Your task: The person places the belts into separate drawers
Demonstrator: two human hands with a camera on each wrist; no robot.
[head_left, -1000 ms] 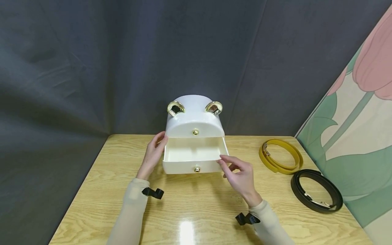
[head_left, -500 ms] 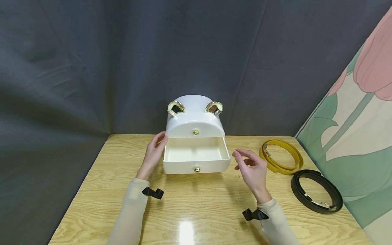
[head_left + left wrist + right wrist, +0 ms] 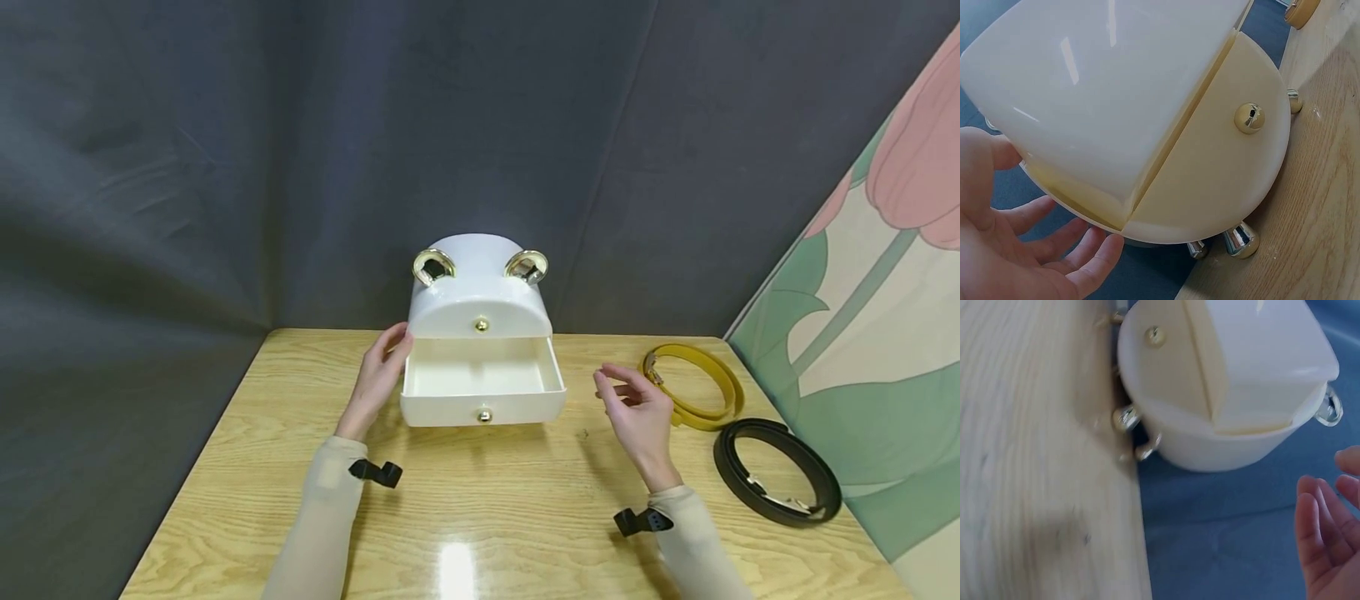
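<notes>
A white storage box with two gold ear-shaped rings and gold knobs stands at the back of the table. Its lower drawer is pulled out, and the pale inside shows no contents. My left hand rests against the box's left side; in the left wrist view its fingertips lie along the rounded edge, near the gold feet. To the right of the drawer, apart from it, my right hand hovers with loosely bent fingers and holds nothing. The right wrist view has this hand at its edge.
A coiled yellow belt lies just beyond the right hand, with a coiled black belt nearer the table's right edge. A dark curtain hangs behind the wooden table; a floral cloth borders the right.
My right hand has let go of the drawer's right front corner and moved to the right, toward the yellow belt. The left hand and the pulled-out drawer stay put.
</notes>
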